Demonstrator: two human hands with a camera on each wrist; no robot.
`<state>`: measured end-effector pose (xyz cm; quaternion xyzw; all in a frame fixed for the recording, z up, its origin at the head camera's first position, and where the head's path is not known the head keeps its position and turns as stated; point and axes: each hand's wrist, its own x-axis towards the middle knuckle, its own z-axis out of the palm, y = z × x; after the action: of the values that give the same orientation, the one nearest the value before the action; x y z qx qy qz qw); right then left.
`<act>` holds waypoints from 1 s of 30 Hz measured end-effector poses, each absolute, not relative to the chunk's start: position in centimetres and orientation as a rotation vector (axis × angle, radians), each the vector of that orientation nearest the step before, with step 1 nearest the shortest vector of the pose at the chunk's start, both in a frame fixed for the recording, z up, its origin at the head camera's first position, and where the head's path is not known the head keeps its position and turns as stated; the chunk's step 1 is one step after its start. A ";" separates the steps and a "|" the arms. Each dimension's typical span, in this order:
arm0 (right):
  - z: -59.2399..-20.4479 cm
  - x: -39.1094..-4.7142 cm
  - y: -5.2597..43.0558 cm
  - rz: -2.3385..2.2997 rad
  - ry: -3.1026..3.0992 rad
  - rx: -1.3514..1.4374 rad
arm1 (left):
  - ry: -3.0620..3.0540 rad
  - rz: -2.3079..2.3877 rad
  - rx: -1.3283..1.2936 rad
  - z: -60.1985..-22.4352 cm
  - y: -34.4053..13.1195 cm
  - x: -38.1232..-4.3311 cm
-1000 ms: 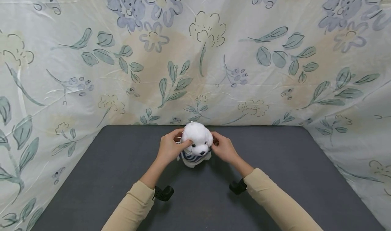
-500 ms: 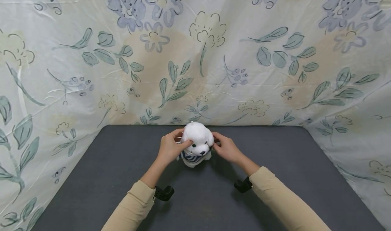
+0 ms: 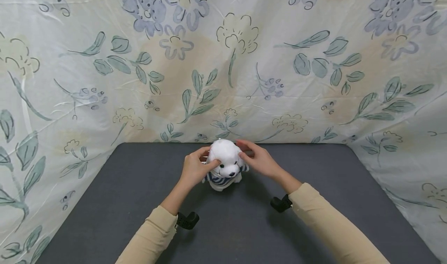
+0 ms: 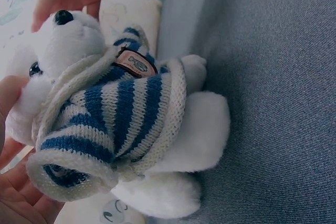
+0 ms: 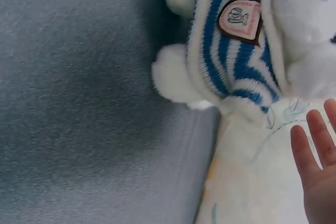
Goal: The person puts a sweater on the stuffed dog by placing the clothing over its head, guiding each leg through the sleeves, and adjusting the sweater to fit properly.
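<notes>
A white plush dog sits upright near the table's far edge. It wears a blue-and-white striped knitted sweater with a pink patch on the chest. My left hand holds the dog's head from the left, thumb on the face beside an eye and fingers behind. On the other side, my right hand is at the head with its thumb by the ear. Its fingers look extended and spread in the right wrist view; whether they touch the fur cannot be told.
The dark grey table ends just behind the dog, where a floral curtain hangs. More of that cloth runs down both sides. Black wrist cameras sit under both forearms.
My right hand has come off the right side of the dog's head, shifting right and up with fingers opening; the sweater's sleeve there now shows. The left hand and dog stay nearly still.
</notes>
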<state>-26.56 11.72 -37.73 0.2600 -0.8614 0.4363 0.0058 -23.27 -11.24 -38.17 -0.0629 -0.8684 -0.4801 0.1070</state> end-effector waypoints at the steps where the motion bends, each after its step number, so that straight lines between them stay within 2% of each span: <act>1: -37.6 -26.6 11.6 1.365 -2.697 0.842 | -2.557 -1.413 -0.188 -38.2 -11.2 -23.3; 10: -37.0 -26.4 10.3 1.379 -2.770 0.979 | -2.557 -1.414 -0.204 -38.2 -11.2 -23.2; 30: -37.0 -26.7 9.4 1.339 -2.729 0.943 | -2.538 -1.365 -0.232 -38.3 -10.8 -22.1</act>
<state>-26.70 9.41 -36.98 0.2963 -0.8572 0.4207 -0.0208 -22.09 -10.76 -38.30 -0.0797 -0.8710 -0.4684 0.1252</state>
